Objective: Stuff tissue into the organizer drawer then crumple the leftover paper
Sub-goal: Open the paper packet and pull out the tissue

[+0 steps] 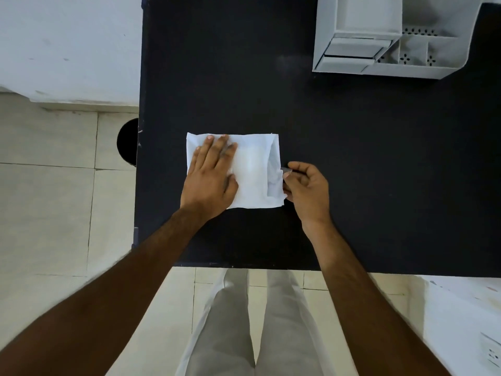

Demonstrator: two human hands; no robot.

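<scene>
Head view: a white tissue [252, 172] is laid flat near the front of a black table [352, 158]. The tissue's left half is pressed down by the left hand [210, 175], palm flat and fingers spread. Its right edge is pinched between thumb and fingers of the right hand [306, 191]. A white organizer [385, 36] is seen at the table's far right corner, well apart from the tissue.

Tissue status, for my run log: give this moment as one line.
left hand flat on tissue | right hand fingers pinching tissue's right edge | organizer far right, untouched | table
</scene>
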